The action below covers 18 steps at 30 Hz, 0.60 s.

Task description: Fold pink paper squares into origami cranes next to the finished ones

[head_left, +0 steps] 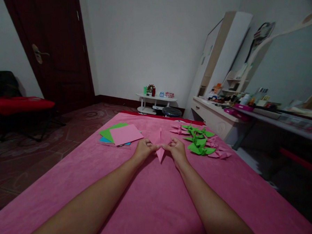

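A folded pink origami paper (160,156) is held between my two hands, its lower point aimed toward me and a thin spike standing up at the far end. My left hand (144,148) pinches its left side between thumb and fingers. On the right side, my right hand (177,149) grips it the same way, the thumbs almost meeting at the middle. Left of my hands lies a stack of square paper sheets (127,134), pink on top with green and blue beneath. Several folded green cranes (199,148) and pink cranes (220,153) are grouped to the right.
A pink cloth (140,208) covers the surface under my hands. Beyond it stand a low white shelf (157,97) and a round dark stool (171,111). A cluttered dressing table (215,110) runs along the right; a red-covered chair (19,105) is at left.
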Motion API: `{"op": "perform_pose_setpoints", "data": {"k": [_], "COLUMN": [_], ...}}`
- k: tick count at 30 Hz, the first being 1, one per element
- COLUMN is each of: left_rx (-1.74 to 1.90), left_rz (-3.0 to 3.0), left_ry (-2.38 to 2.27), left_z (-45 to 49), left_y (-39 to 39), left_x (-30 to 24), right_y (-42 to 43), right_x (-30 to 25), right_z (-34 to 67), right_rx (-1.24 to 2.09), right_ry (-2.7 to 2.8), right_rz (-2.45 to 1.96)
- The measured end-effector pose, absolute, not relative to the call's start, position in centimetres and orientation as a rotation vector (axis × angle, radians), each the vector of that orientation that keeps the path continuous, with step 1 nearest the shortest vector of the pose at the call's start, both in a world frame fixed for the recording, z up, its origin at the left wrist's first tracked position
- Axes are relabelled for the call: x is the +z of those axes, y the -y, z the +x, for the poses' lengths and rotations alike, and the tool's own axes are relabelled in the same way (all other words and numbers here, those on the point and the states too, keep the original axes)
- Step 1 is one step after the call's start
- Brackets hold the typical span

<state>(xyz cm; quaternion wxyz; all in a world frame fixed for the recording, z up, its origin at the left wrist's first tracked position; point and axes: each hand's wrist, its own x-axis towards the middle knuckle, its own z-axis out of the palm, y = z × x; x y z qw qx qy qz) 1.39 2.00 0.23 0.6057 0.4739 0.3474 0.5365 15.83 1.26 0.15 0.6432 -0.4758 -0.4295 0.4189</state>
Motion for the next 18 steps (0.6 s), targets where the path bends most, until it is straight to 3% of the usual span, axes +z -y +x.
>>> {"op": "perform_pose_setpoints", "data": {"k": [6,18], "left_rx": [1.206,1.143], "left_rz": [1.083,1.152], "left_ry": [-0.784,-0.788], "left_z": [1.04,0.75], "left_y": [-2.61,-2.44], "left_x": [-0.04,0.03], "right_y": [-0.88,-0.96], "right_x": [0.34,0.18], "right_z": [15.90,15.95], "right_rx": [1.076,0.960], "right_ry": [0.990,0.988], "right_rz": [-1.071,-1.135]}}
